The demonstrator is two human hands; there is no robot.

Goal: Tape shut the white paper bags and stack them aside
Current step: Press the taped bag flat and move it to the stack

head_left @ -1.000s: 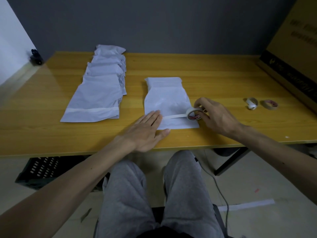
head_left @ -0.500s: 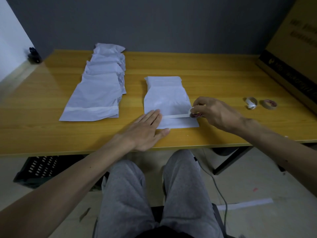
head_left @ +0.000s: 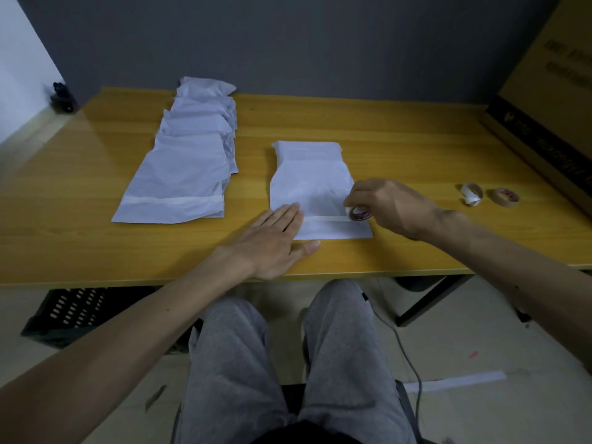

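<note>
Left hand [head_left: 272, 241] lies flat, fingers straight, pinning the near left corner of the white paper bag [head_left: 312, 187] to the wooden table [head_left: 400, 149]. Right hand [head_left: 390, 208] pinches the tape roll [head_left: 360, 213] at the bag's right edge, a strip of tape [head_left: 325, 218] stretched across the bag between the hands. Taped bags [head_left: 189, 168] lie overlapped to the left.

left hand [head_left: 272, 241] flat, palm down | right hand [head_left: 394, 206] curled, pinching (tape roll [head_left: 360, 213])

Bag [head_left: 312, 184] on table [head_left: 400, 149], bag stack [head_left: 189, 161] left of it
</note>
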